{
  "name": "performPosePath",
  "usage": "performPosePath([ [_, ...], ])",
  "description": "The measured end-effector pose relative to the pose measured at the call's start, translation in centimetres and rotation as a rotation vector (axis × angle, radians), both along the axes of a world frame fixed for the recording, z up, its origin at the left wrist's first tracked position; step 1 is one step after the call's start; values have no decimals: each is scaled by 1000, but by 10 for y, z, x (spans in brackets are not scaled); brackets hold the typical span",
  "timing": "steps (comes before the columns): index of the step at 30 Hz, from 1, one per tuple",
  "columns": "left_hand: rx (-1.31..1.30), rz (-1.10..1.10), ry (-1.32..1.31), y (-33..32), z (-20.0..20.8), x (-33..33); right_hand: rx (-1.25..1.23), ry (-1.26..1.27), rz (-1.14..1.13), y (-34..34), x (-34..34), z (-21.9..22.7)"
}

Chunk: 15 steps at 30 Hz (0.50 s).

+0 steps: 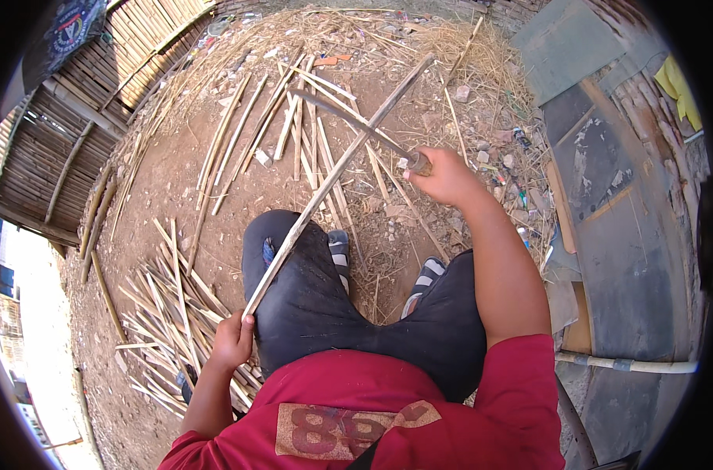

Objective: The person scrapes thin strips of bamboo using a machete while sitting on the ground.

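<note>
My left hand [233, 341] is closed round the near end of a long pale bamboo strip [319, 193]. The strip slants across my left thigh and reaches up and away to the right. In my right hand [444, 177] is the handle of a long machete [349, 116], its blade pointing to the far left. Blade and strip cross a little beyond my knees; whether the edge bites into the strip I cannot tell.
Many split strips lie in a pile [172, 309] at my left. More strips [239, 133] are scattered on the dirt ahead. Dry straw and rubble [482, 86] lie beyond. Dark boards [623, 235] stand along the right, and a bamboo wall [66, 141] is at the left.
</note>
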State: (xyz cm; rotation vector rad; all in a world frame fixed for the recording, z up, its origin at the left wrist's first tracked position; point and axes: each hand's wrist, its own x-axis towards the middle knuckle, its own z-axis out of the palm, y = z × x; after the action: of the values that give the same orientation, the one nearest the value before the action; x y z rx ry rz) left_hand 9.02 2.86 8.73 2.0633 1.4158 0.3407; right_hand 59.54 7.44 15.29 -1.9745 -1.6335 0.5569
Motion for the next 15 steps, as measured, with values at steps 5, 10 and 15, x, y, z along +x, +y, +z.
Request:
performPosePath([
  [5, 39, -12, 22, -2, 1, -1, 11, -353, 326, -12, -28, 17],
  [10, 76, -2, 74, 1, -5, -2, -27, 6, -166, -8, 39, 2],
  [15, 85, -22, 9, 3, -11, -4, 111, -54, -190, -13, 31, 3],
])
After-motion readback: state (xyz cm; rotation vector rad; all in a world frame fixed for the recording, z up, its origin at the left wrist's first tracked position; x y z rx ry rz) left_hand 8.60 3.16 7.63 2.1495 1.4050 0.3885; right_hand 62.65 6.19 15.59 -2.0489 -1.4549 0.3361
